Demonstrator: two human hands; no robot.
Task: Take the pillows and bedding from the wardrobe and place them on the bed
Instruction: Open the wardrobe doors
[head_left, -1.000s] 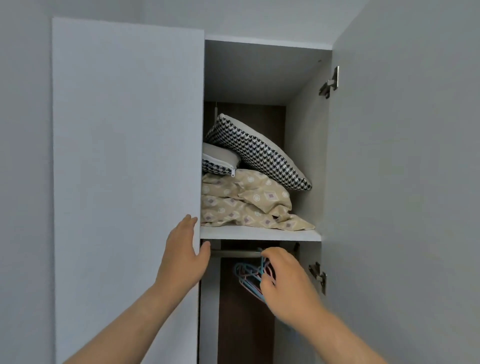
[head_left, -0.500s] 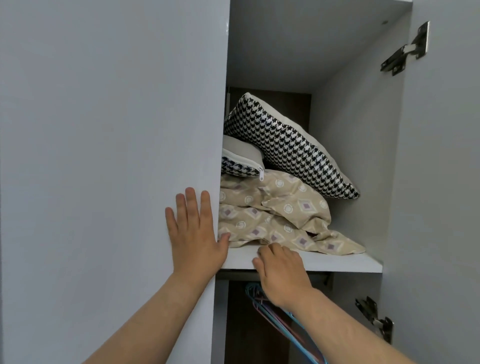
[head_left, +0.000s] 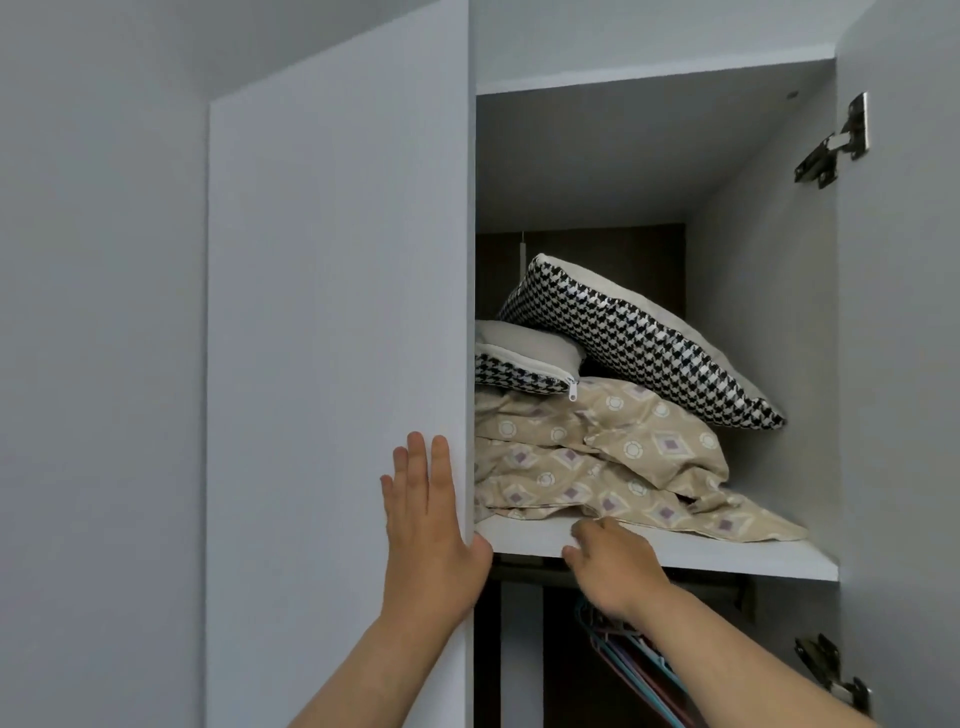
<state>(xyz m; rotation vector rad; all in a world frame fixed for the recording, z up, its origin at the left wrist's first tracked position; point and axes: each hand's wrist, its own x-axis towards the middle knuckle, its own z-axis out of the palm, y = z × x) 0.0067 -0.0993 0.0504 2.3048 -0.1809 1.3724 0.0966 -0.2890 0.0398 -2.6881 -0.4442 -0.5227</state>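
We are at the retrieval step. Our left hand (head_left: 434, 540) lies flat and spread on the door (head_left: 337, 364); our right hand (head_left: 613, 569), apparently empty, touches the bedding (head_left: 597, 467) just above it, pillows (head_left: 639, 338) stacked higher. Next: grip and pull.

Soft, even daylight, no glare. Wardrobe (head_left: 753, 260) interior shaded, darkest at back panel and under the shelf (head_left: 727, 558). Faint shadow under pillow (head_left: 639, 338). Focus sharp overall. Wide-angle bend at edges; door (head_left: 337, 312) lines lean.
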